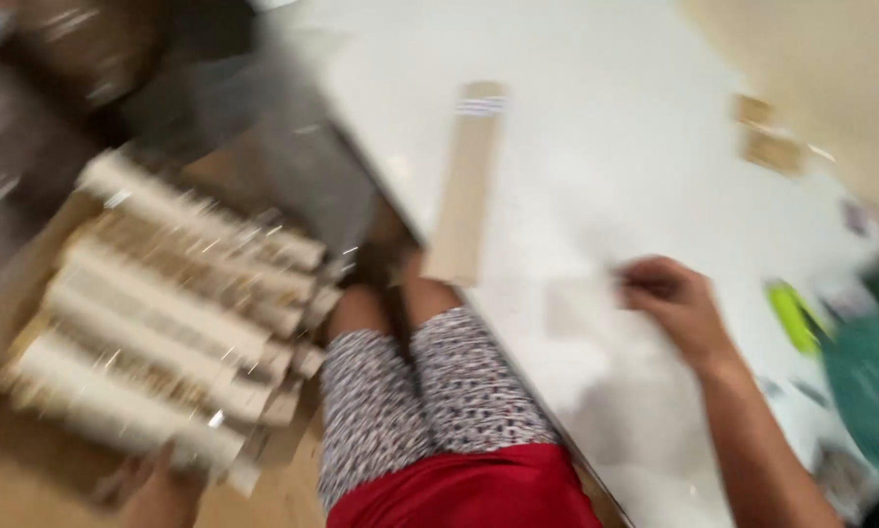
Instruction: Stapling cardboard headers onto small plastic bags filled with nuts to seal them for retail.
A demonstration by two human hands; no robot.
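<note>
Fingers of right hand [676, 308] curled on white tabletop [596, 166], gripping nothing I can see. Left hand [161, 494] touching wrapped tubes [156, 303], grip too blurry to tell.

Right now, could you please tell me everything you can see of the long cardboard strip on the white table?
The cardboard strip is long, narrow, flat and tan, with faint stripes at its far end. It lies on the white table, its near end reaching past the table's edge above the person's knees. No hand touches it; the right hand rests apart. Motion blur hides finer detail.

Strip [467, 186] on table [606, 127] — tubes [166, 293] left
</note>
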